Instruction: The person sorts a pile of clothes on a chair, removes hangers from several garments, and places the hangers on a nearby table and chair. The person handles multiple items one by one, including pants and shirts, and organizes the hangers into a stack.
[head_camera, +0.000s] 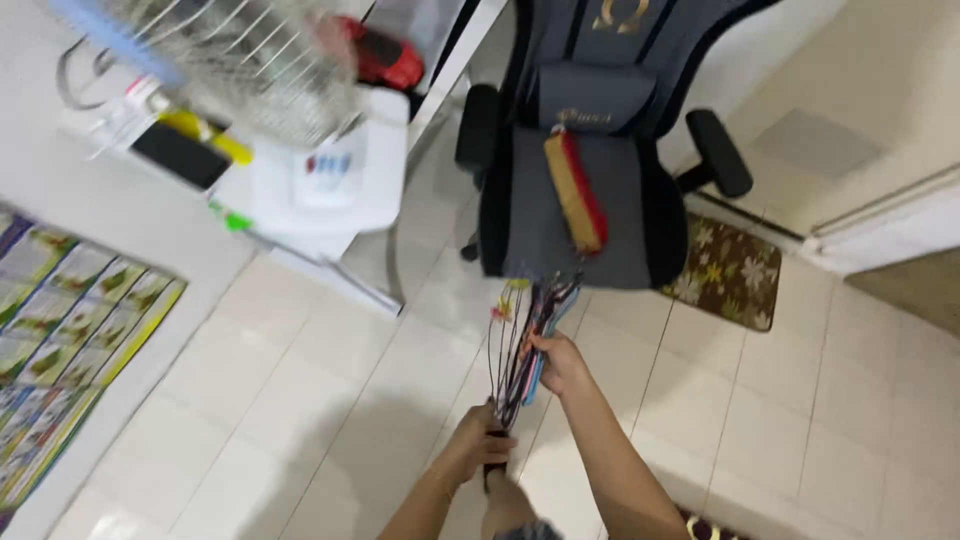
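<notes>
We hold a bundle of thin wires (520, 340) above the floor (300, 400), near the chair (575, 150). Our left hand (478, 440) closes around its lower end, our right hand (560, 362) grips the middle. It seems light and floppy, so 2 grips suit it. Motion blur hides what the wires really are.

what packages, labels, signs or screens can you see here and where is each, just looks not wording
Phone: upper left on the white desk, flat black rectangle, screen dark.
Posters: left edge, row of glossy sheets with green and yellow pictures.
Fan panel: white fan base, top centre-left, small red and blue marks.
Chair emblem: top of the grey chair back, gold.
Nothing the left hand or right hand holds shows a label.
</notes>
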